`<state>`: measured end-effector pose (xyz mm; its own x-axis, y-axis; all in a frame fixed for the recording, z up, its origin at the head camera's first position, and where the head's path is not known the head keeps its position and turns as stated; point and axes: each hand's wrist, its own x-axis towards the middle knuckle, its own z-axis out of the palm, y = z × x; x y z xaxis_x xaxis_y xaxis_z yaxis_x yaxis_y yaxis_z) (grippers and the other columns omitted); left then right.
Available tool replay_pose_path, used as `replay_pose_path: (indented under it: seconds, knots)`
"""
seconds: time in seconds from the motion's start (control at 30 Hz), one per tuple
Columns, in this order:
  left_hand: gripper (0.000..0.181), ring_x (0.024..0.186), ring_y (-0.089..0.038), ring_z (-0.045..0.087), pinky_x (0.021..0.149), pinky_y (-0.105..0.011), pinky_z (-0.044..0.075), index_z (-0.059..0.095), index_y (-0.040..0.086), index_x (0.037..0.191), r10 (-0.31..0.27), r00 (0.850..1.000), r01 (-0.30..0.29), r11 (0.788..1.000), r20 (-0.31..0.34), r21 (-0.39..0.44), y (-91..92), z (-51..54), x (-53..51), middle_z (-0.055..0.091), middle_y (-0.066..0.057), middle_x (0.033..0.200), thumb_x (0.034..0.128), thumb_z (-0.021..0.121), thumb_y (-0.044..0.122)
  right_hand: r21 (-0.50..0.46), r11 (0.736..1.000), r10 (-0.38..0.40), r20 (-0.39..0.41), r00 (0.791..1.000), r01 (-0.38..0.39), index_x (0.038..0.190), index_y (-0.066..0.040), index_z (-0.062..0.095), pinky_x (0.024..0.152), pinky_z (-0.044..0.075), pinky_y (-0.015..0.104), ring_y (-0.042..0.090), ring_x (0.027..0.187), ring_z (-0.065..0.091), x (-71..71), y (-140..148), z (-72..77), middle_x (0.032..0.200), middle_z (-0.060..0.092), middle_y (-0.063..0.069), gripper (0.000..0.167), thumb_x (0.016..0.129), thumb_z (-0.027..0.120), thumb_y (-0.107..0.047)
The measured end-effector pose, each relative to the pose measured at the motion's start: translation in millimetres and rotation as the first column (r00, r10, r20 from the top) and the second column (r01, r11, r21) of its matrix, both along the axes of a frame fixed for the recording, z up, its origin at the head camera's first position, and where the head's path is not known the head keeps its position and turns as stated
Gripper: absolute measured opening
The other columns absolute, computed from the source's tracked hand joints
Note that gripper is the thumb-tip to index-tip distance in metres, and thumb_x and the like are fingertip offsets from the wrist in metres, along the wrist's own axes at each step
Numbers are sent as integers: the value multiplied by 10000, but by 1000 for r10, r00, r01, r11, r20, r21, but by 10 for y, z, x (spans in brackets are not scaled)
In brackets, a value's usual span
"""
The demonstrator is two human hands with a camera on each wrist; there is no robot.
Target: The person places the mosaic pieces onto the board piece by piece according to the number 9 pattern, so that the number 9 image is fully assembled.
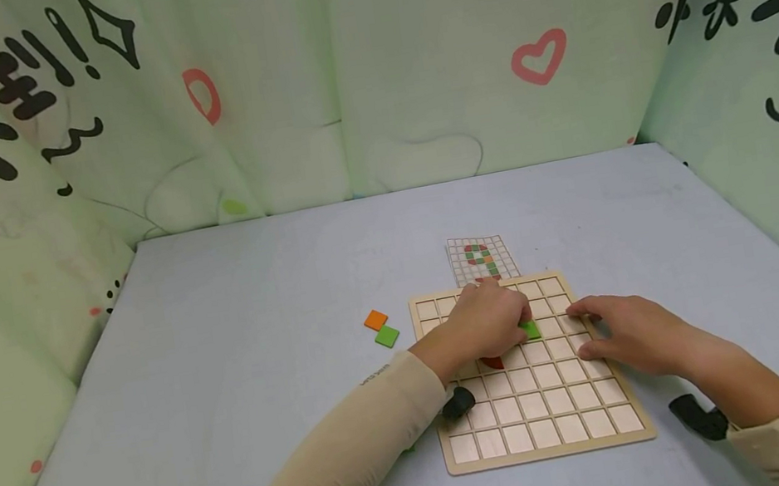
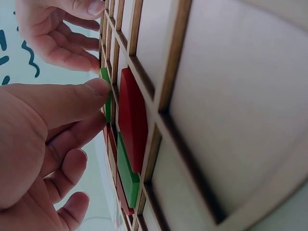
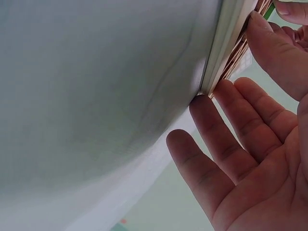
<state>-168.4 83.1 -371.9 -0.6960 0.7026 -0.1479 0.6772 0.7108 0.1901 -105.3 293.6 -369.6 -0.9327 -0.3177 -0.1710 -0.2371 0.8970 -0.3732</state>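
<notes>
A wooden grid board lies on the white table. My left hand reaches over its upper part and pinches a green square tile between thumb and finger, at a grid cell. In the left wrist view, a red tile with slanted edges and another green tile sit in the grid close to that hand; further red pieces are partly covered. My right hand rests at the board's right edge. Its fingertips touch the rim, with the fingers fairly straight in the right wrist view.
Behind the board lies a card printed with a coloured grid pattern. Left of the board are a loose orange tile and a loose green tile. A bit of green shows beneath the left forearm. Pale green curtains surround the table.
</notes>
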Motion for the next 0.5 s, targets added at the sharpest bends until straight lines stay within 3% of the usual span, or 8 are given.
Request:
replay_pose_path:
  seconds: [0.5]
  knots:
    - [224,1018,-104,541,856,-294,445,721,274,1174,-4,1000,3,1000,22,19,-2,-7,-21,670,188,1057,955,697,317,2,1000,6,-15,1000,-6,1285,42,583,886,466,549,410,1107,594,6,-3,0,1174,644,197,565,855,797,-255]
